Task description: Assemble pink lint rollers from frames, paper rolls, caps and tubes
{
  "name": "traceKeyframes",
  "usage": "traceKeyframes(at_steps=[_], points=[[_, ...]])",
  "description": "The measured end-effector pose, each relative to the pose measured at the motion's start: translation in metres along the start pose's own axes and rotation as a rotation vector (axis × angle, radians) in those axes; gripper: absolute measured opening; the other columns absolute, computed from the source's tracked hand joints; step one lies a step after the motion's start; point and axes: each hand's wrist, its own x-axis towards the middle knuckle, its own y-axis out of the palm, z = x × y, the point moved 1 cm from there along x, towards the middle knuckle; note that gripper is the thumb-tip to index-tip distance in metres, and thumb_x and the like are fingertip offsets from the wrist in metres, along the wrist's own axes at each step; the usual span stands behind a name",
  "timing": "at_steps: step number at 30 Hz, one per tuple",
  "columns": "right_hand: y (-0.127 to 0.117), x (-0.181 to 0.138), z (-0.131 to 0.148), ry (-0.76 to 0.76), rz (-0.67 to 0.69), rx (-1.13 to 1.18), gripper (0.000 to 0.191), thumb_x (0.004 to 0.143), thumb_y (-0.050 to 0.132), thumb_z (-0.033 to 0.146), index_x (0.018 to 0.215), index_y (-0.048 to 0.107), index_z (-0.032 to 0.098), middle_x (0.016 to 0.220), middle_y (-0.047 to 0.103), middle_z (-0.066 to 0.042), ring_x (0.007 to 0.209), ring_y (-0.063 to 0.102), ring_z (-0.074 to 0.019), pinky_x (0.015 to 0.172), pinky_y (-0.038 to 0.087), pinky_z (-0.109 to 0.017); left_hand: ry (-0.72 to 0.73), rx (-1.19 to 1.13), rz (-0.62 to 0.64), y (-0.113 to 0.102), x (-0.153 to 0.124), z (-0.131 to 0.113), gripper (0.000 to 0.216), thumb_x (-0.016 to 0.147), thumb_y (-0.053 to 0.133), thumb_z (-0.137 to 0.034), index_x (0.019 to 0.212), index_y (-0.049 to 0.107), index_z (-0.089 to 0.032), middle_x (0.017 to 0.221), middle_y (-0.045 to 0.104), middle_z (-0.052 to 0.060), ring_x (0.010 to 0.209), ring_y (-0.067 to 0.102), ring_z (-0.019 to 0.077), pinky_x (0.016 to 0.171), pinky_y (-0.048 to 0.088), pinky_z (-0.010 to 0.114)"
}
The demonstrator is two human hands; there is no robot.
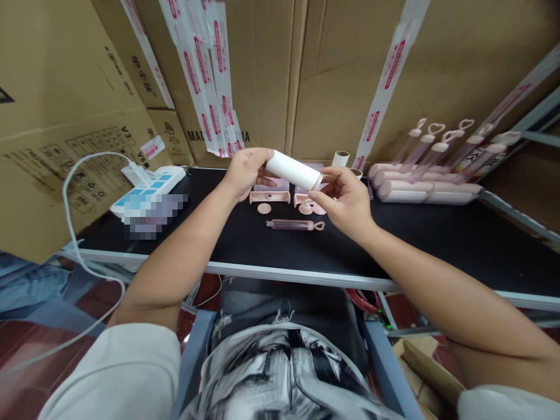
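Observation:
My left hand (248, 172) is closed around the far-left end of a white roll (290, 169), holding it tilted above the table. At its right end, my right hand (347, 201) grips the roll's edge, where a thin pinkish rim shows between thumb and fingers. Below the roll lie two pink trough-shaped parts (275, 198) and several round pink discs (264, 208). Nearer me, a translucent pink tube with a heart-shaped loop (294, 225) rests flat on the black tabletop (245, 242).
Stacked pink-and-white rollers (431, 192) lie at the right, with several heart-looped tubes (433, 153) on top. A hollow white roll (340, 158) stands behind my right hand. At the left sits a white-and-blue power strip (153, 188) with a cable. Cardboard (332, 76) walls the back.

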Motion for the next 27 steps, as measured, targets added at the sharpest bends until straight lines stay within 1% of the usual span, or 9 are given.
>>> traceKeyframes(at_steps=[5,8,13,17,19,21,23,25,27], points=[[0.000,0.000,0.000,0.005,-0.023,-0.013,0.048,0.078,0.094,0.050,0.108,0.065,0.027,0.099,0.076,-0.002,0.072,0.067,-0.0191,0.066,0.058,-0.036,0.005,-0.013,0.021,0.000,0.000,0.002,0.045,0.080,0.080,-0.051,0.104,0.069,-0.014,0.083,0.076,0.006,0.074,0.078,0.0204,0.061,0.067,0.030],[0.000,0.000,0.000,0.015,-0.029,-0.016,0.046,0.077,0.094,0.049,0.101,0.061,0.027,0.095,0.076,0.000,0.070,0.067,-0.0186,0.064,0.056,-0.035,0.004,-0.012,0.031,0.001,-0.001,0.002,0.046,0.080,0.080,-0.052,0.103,0.068,-0.014,0.082,0.075,0.006,0.073,0.078,0.0213,0.060,0.067,0.030],[-0.002,-0.001,0.002,0.000,0.000,-0.084,0.039,0.082,0.090,0.053,0.095,0.065,0.026,0.081,0.072,0.001,0.066,0.067,-0.0186,0.063,0.056,-0.035,-0.010,0.006,0.038,0.000,0.000,0.003,0.047,0.084,0.079,-0.054,0.106,0.070,-0.014,0.084,0.076,0.007,0.078,0.081,0.0242,0.061,0.067,0.031],[0.001,-0.002,0.003,0.032,0.078,-0.005,0.049,0.080,0.092,0.061,0.096,0.060,0.027,0.086,0.073,0.000,0.070,0.071,-0.0202,0.060,0.059,-0.034,-0.037,0.017,0.084,-0.001,-0.002,0.002,0.042,0.088,0.077,-0.054,0.105,0.074,-0.015,0.087,0.078,0.007,0.079,0.081,0.0235,0.061,0.066,0.030],[0.003,-0.002,0.002,0.046,0.078,0.081,0.056,0.078,0.093,0.065,0.094,0.055,0.028,0.086,0.071,0.000,0.070,0.071,-0.0203,0.059,0.060,-0.034,-0.032,0.027,0.141,-0.002,-0.004,0.000,0.048,0.087,0.081,-0.059,0.106,0.074,-0.015,0.088,0.078,0.008,0.079,0.080,0.0237,0.062,0.066,0.031],[0.003,-0.001,0.001,0.053,0.056,0.146,0.057,0.079,0.091,0.067,0.092,0.050,0.029,0.081,0.066,0.002,0.067,0.069,-0.0205,0.058,0.060,-0.037,-0.002,0.057,0.193,-0.003,-0.005,-0.002,0.057,0.081,0.087,-0.065,0.106,0.075,-0.015,0.090,0.078,0.009,0.080,0.080,0.0236,0.063,0.064,0.031],[0.000,0.001,0.001,0.054,0.030,0.189,0.054,0.083,0.089,0.066,0.091,0.049,0.030,0.077,0.064,0.002,0.064,0.069,-0.0215,0.057,0.061,-0.040,0.052,0.137,0.205,-0.006,-0.004,-0.003,0.061,0.081,0.086,-0.071,0.101,0.076,-0.014,0.088,0.077,0.009,0.077,0.077,0.0215,0.062,0.060,0.028],[-0.005,0.005,0.002,0.045,-0.007,0.216,0.052,0.085,0.088,0.065,0.091,0.050,0.030,0.074,0.064,0.002,0.063,0.070,-0.0225,0.056,0.062,-0.041,0.145,0.292,0.148,-0.012,0.000,-0.003,0.058,0.088,0.077,-0.073,0.090,0.076,-0.015,0.079,0.073,0.007,0.071,0.072,0.0180,0.063,0.054,0.027],[-0.012,0.009,0.004,0.019,-0.068,0.213,0.052,0.087,0.087,0.067,0.091,0.050,0.030,0.072,0.063,0.003,0.060,0.070,-0.0218,0.054,0.061,-0.039,0.239,0.536,0.102,-0.018,0.004,-0.002,0.050,0.094,0.072,-0.064,0.078,0.076,-0.016,0.072,0.069,0.005,0.068,0.066,0.0166,0.066,0.050,0.028]])
